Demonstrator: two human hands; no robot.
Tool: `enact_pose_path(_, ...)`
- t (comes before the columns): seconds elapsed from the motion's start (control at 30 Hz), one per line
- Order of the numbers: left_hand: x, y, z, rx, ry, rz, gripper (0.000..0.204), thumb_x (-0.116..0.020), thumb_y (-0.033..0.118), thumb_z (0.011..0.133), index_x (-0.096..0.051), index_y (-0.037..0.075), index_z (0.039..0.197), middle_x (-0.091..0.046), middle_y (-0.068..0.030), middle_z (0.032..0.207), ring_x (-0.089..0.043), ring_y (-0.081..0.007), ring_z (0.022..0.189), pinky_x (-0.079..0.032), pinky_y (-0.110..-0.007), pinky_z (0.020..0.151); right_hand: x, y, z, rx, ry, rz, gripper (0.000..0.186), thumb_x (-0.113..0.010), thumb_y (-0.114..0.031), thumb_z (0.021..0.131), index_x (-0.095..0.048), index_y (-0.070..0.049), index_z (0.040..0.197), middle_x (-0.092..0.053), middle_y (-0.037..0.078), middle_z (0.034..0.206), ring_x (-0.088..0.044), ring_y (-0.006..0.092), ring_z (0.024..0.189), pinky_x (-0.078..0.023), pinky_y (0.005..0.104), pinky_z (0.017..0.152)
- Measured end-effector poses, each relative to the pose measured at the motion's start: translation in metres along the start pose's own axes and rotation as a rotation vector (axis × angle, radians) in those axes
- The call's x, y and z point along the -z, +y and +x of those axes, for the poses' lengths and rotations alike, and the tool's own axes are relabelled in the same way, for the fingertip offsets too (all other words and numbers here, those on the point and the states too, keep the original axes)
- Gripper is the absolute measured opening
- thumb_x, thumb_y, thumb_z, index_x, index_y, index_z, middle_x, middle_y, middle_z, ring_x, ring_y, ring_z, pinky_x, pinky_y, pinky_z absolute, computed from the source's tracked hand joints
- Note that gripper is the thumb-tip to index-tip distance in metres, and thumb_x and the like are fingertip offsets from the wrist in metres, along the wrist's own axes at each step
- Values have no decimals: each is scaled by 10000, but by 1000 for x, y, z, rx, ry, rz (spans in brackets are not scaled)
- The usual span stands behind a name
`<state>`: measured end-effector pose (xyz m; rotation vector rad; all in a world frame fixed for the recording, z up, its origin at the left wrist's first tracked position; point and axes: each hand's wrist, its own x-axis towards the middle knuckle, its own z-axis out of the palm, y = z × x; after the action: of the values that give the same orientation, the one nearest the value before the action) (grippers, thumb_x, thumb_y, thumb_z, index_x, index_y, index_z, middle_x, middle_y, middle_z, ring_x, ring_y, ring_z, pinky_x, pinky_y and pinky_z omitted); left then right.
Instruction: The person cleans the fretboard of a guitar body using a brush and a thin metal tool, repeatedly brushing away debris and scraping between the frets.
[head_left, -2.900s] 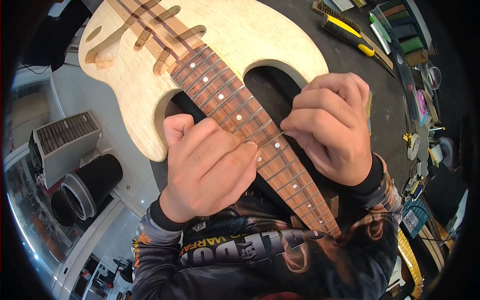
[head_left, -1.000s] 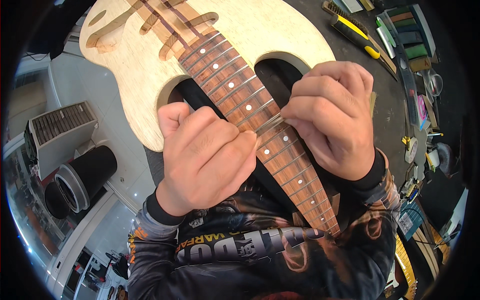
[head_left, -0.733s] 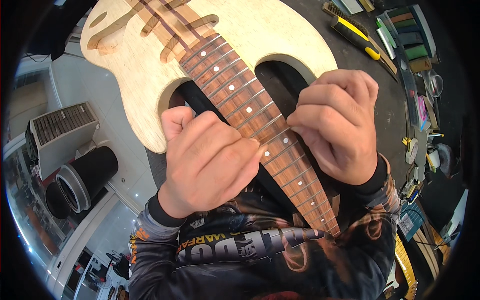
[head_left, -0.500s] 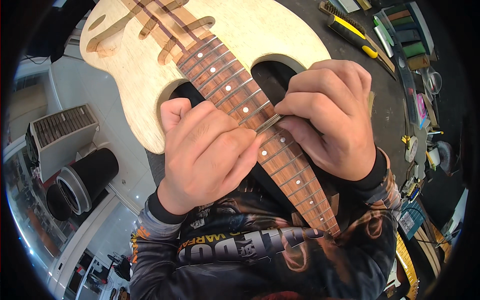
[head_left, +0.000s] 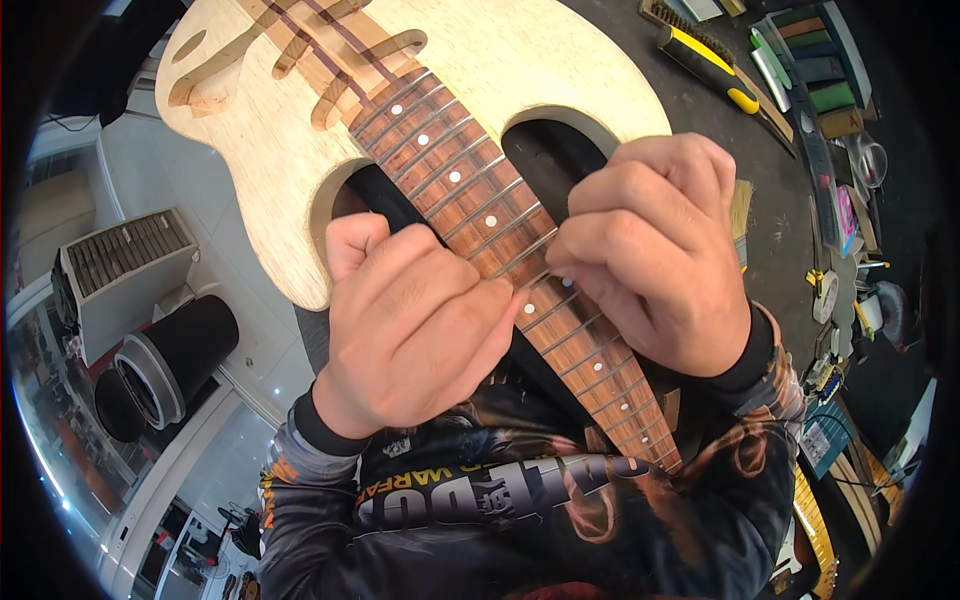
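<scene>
A pale wooden electric guitar body (head_left: 560, 60) with a dark fretboard neck (head_left: 480, 190) lies across my lap, the neck pointing toward me at lower right. Bright metal frets cross the upper part, and white dots mark the board. My left hand (head_left: 410, 320) is closed over the neck's left edge, thumb and fingertips pinched together. From the other edge, my right hand (head_left: 660, 250) curls with its fingertips pinched on the board. Between the fingertips runs a short piece of fret wire (head_left: 537, 279), its ends hidden by my fingers.
At upper right on the dark bench (head_left: 770, 210) lie a yellow-black handled wire brush (head_left: 705, 65) and a rack of coloured blocks (head_left: 820, 70). Small tools and tape clutter the right side. Down left on the floor stand a black cylinder (head_left: 195, 350) and a slatted box (head_left: 130, 250).
Both hands have shifted slightly down the neck. The right fingertips have moved toward me from the fret above, leaving that fret uncovered. The guitar is tilted almost as before.
</scene>
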<state>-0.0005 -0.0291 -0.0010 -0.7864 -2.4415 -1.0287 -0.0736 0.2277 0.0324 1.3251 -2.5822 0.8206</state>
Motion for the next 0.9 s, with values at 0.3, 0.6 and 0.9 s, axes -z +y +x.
enact_pose_path(0.3, 0, -2, -1, -10, 21, 3, 329, -989, 54, 766, -811, 32, 1042, -679, -39, 928, -609, -247, 766, -349, -446, 815, -1, 1, 1, 2, 17, -16, 290, -934, -151, 801, -794, -177, 1053, -735, -29, 1094, -672, 291, 1144, -427, 481, 1076)
enact_pose_path(0.6, 1, -1, 3, 24, 33, 34, 347, -984, -40, 765, -793, 59, 1037, -698, -39, 844, -591, -244, 701, -375, -445, 805, -7, 4, 4, 12, 81, -22, 288, -938, -164, 785, -803, -179, 1039, -734, -26, 1083, -672, 288, 1119, -423, 485, 1062)
enact_pose_path(0.9, 6, 2, 0, 34, 1, 13, 348, -978, -45, 775, -794, 61, 1051, -695, -36, 845, -598, -247, 706, -381, -449, 813, -4, -3, 2, -3, 14, -2, 298, -930, -160, 785, -806, -181, 1055, -736, -32, 1089, -671, 280, 1118, -411, 482, 1074)
